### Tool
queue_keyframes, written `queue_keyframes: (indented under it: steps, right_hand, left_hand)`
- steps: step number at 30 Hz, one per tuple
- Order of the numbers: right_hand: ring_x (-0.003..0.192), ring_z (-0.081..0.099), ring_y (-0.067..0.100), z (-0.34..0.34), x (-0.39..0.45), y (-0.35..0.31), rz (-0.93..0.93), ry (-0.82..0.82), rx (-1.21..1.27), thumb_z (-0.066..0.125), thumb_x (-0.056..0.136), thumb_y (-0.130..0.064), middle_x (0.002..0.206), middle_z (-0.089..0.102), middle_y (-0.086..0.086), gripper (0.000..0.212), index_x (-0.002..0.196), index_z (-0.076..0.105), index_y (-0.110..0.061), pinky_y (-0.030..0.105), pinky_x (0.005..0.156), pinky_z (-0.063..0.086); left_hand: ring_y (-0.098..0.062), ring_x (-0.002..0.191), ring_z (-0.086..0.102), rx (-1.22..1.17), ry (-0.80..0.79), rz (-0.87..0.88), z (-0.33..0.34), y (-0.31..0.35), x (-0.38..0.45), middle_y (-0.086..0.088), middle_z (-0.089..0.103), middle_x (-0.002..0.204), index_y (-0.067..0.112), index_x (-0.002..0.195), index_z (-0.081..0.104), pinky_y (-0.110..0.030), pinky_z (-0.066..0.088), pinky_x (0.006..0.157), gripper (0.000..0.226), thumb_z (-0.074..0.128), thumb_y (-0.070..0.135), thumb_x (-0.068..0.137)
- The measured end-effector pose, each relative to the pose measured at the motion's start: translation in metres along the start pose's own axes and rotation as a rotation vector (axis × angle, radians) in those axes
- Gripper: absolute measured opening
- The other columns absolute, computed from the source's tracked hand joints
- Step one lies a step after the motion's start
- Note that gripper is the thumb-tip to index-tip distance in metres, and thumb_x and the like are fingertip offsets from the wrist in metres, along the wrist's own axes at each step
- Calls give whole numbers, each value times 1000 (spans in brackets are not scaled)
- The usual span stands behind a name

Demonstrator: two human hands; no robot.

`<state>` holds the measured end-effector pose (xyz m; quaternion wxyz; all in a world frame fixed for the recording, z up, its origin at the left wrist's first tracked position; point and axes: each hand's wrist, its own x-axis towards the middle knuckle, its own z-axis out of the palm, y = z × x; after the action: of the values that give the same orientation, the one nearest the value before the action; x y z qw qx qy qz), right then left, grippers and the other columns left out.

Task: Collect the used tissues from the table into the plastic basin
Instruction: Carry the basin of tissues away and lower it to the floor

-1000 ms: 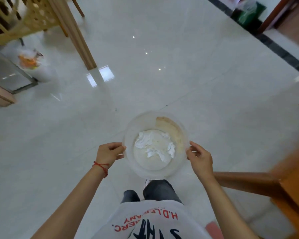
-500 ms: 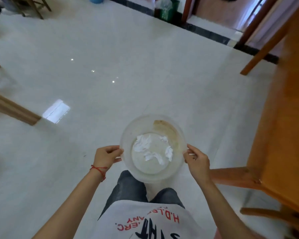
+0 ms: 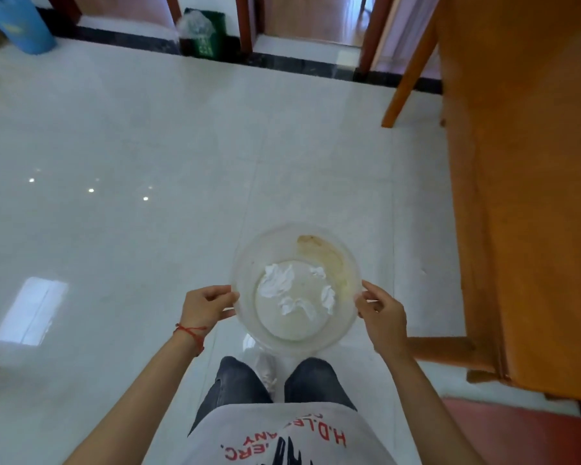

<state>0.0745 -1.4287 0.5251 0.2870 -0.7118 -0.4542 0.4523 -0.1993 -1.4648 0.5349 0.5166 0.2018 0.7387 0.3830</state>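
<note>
1. The left hand (image 3: 206,306) grips the basin (image 3: 249,263) by its left rim, fingers curled over the edge; a red string circles that wrist.
2. The right hand (image 3: 383,318) clasps the opposite rim, so the clear basin hangs between both hands, above the floor (image 3: 148,129).
3. Crumpled white tissues (image 3: 292,290) lie in the basin's bottom, between the hands.
4. A wooden table (image 3: 534,196) stands just right of the right hand.

Glossy white tile floor (image 3: 148,135) (lights reflected), orange wooden table (image 3: 530,182) right, perhaps a green bin (image 3: 203,40) beyond.
</note>
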Motion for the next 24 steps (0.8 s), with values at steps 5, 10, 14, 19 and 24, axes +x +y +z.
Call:
queue_keyframes:
  steps: [5, 10, 14, 19, 24]
  right_hand:
    - [83, 62, 19, 5, 51, -26, 10, 58, 34, 61, 86, -22, 88, 65, -4, 31, 117, 61, -17, 31, 79, 55]
    - [80, 62, 20, -1, 129, -57, -3, 88, 17, 60, 87, -19, 89, 64, 2, 32, 118, 60, -14, 19, 69, 49]
    - [79, 63, 24, -10, 206, -87, 3, 97, 13, 60, 86, -17, 87, 64, 3, 33, 118, 60, -12, 33, 77, 55]
    - [81, 63, 23, -28, 295, -132, -5, 85, 20, 60, 87, -16, 88, 64, 3, 33, 119, 60, -14, 30, 77, 54]
    - [81, 63, 25, -28, 375, -173, 6, 101, 24, 61, 86, -14, 87, 64, 2, 32, 118, 61, -14, 32, 77, 54]
  left_hand:
    - [-21, 75, 64, 41, -47, 17, 22, 46, 59, -11, 67, 88, -7, 103, 65, -18, 58, 58, 25, 63, 0, 79]
    - [-21, 73, 64, 57, -81, 22, 62, 99, 125, -10, 67, 83, -8, 103, 64, -17, 58, 56, 25, 63, -1, 79]
    - [-17, 68, 64, 61, -89, 23, 103, 150, 179, -8, 66, 77, -9, 102, 64, -15, 56, 52, 24, 62, -2, 79]
    - [-20, 74, 64, 66, -98, 36, 148, 219, 236, -5, 66, 81, -6, 103, 65, -19, 59, 58, 24, 63, 1, 80]
    - [-14, 75, 63, 105, -100, 48, 183, 280, 294, 0, 65, 81, -4, 104, 65, -34, 53, 79, 25, 63, 4, 81]
